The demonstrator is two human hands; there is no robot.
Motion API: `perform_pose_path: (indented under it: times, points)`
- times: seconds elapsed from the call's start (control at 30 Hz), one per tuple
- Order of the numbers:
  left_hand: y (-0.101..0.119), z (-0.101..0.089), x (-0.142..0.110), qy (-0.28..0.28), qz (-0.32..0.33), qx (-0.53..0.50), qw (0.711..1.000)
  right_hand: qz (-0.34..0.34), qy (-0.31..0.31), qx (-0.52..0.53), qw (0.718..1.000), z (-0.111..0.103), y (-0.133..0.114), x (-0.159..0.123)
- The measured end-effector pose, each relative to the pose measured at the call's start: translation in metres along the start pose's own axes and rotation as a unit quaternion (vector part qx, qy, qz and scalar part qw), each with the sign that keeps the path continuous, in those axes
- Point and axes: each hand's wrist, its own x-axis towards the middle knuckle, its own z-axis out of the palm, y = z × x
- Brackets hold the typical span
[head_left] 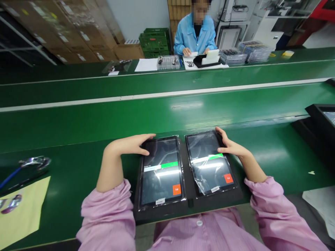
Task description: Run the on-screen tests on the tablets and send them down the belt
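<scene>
Two tablets lie side by side on a black foam tray [192, 209] near the bench's front edge. The left tablet [161, 181] and the right tablet [209, 174] have lit dark screens with a white and green bar and an orange-red box marked "Fail". Clear film covers both, wrinkled at the right one's lower left. My left hand [133, 144] grips the left tablet's upper left corner, thumb over the screen and fingers along the far edge. My right hand [229, 144] has the right tablet's upper right corner between thumb and fingers. Some fingertips are hidden.
A yellow sheet [26, 212] and a shiny metallic item with a blue strap [12, 177] lie at left. Black trays [321, 129] stand at right. Beyond the raised green ledge [157, 109], a person in blue [195, 35] works beside stacked clear trays [255, 52].
</scene>
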Motion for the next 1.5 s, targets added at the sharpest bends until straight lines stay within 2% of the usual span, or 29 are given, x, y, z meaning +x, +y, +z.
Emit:
perform_pose_path:
  times: [0.13,0.2,0.27,0.3,0.37,0.43,0.5,0.6,0.7,0.77,0.83,0.93,1.0,1.07,1.27,1.5]
  points:
    - [-0.026,-0.006,-0.009,0.012,0.022,-0.047,0.999,0.009,0.071,0.007,0.997,0.003,-0.007,0.000]
    - [-0.031,-0.006,-0.008,0.018,0.038,-0.068,0.997,-0.001,0.130,-0.056,0.990,0.008,-0.019,-0.003]
    - [-0.032,-0.005,-0.003,0.019,0.053,-0.081,0.995,-0.024,0.156,-0.154,0.975,0.015,-0.037,-0.007]
    - [-0.032,-0.004,0.000,0.017,0.060,-0.085,0.994,-0.040,0.143,-0.201,0.968,0.020,-0.047,-0.009]
    - [-0.032,-0.001,0.006,0.011,0.073,-0.085,0.994,-0.082,0.069,-0.270,0.957,0.033,-0.066,-0.013]
    - [-0.032,0.002,0.012,0.007,0.079,-0.080,0.994,-0.130,-0.021,-0.299,0.945,0.049,-0.081,-0.015]
    - [-0.033,0.004,0.017,0.003,0.081,-0.071,0.994,-0.162,-0.084,-0.312,0.932,0.064,-0.090,-0.016]
    - [-0.032,0.006,0.023,0.000,0.073,-0.052,0.996,-0.170,-0.112,-0.328,0.923,0.075,-0.094,-0.015]
    - [-0.020,0.009,0.027,0.022,0.062,-0.018,0.998,-0.169,-0.100,-0.317,0.928,0.064,-0.086,-0.013]
    - [-0.002,0.015,0.030,0.042,0.081,-0.013,0.996,-0.168,-0.077,-0.290,0.939,0.047,-0.076,-0.012]
    - [0.022,0.023,0.033,0.049,0.118,-0.013,0.992,-0.154,-0.025,-0.256,0.954,0.028,-0.062,-0.012]
    - [0.055,0.036,0.039,0.039,0.124,0.034,0.991,-0.091,0.138,-0.178,0.970,0.007,-0.037,-0.009]
    - [0.069,0.042,0.041,0.036,0.096,0.073,0.992,-0.029,0.250,-0.099,0.963,0.004,-0.021,-0.005]
    - [0.076,0.045,0.043,0.040,0.082,0.088,0.992,0.023,0.307,-0.030,0.951,0.007,-0.008,0.000]
    - [0.081,0.042,0.040,0.042,0.066,0.098,0.992,0.082,0.363,0.039,0.927,0.028,0.008,0.010]
    - [0.089,0.046,0.038,0.083,0.047,0.118,0.988,0.073,0.405,0.037,0.911,0.034,0.006,0.018]
